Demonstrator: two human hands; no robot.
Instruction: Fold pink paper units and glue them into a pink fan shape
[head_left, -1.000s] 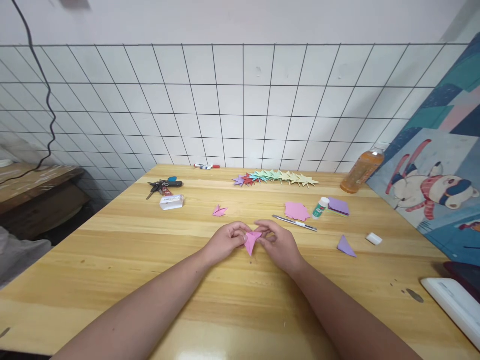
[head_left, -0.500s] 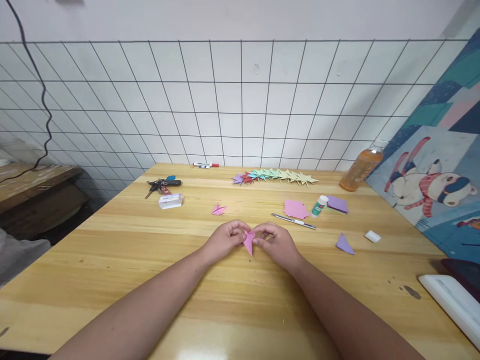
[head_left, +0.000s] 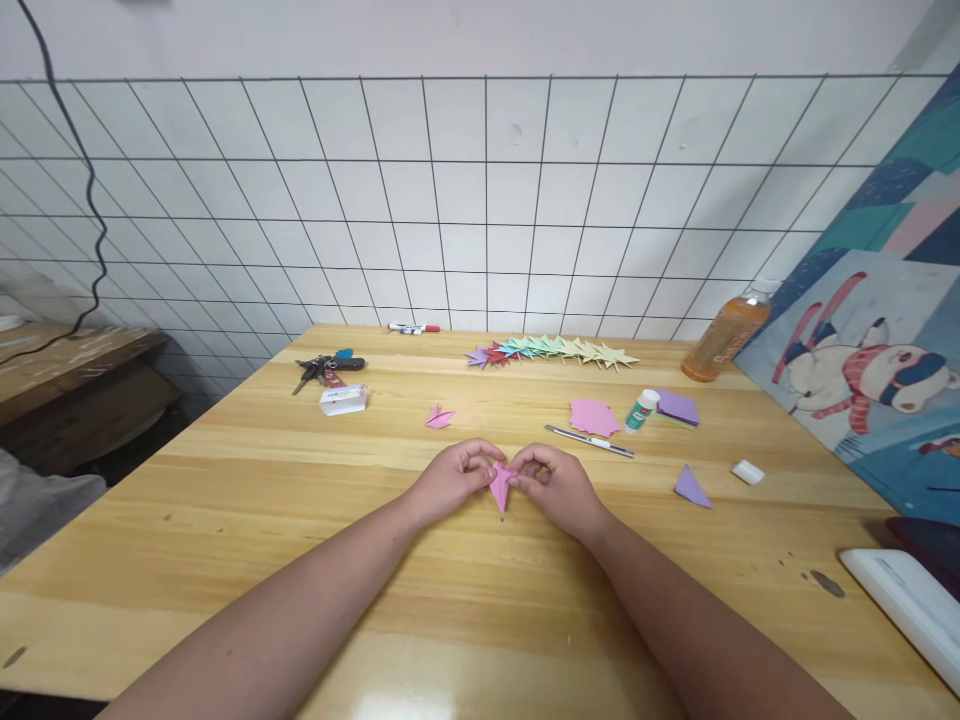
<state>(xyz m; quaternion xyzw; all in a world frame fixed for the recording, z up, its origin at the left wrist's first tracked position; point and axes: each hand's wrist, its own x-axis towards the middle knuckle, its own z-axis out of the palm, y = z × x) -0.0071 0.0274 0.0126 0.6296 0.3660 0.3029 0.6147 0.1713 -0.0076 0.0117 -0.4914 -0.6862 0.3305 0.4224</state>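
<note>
A small piece of folded pink paper (head_left: 501, 486) is between my two hands at the middle of the table, its narrow point toward me. My left hand (head_left: 459, 480) pinches its upper left side between thumb and fingers. On the upper right side, my right hand (head_left: 555, 488) pinches it the same way. The fingertips hide part of its top edge. Beyond my left hand lies another folded pink paper piece (head_left: 439, 417). A stack of pink paper (head_left: 594, 417) and a utility knife (head_left: 589, 441) lie beyond my right hand.
A glue stick (head_left: 642, 411), purple paper sheets (head_left: 678, 407), a folded purple triangle (head_left: 691, 487) and an eraser (head_left: 748, 472) lie to the right. Farther back are a folded-paper chain (head_left: 551, 349), a bottle (head_left: 726, 335) and a marker (head_left: 413, 329). Keys (head_left: 328, 368) and a small box (head_left: 343, 400) lie left.
Both hands still pinch the pink paper, whose upper corners now look a little more spread. The whole view has shifted very slightly.
</note>
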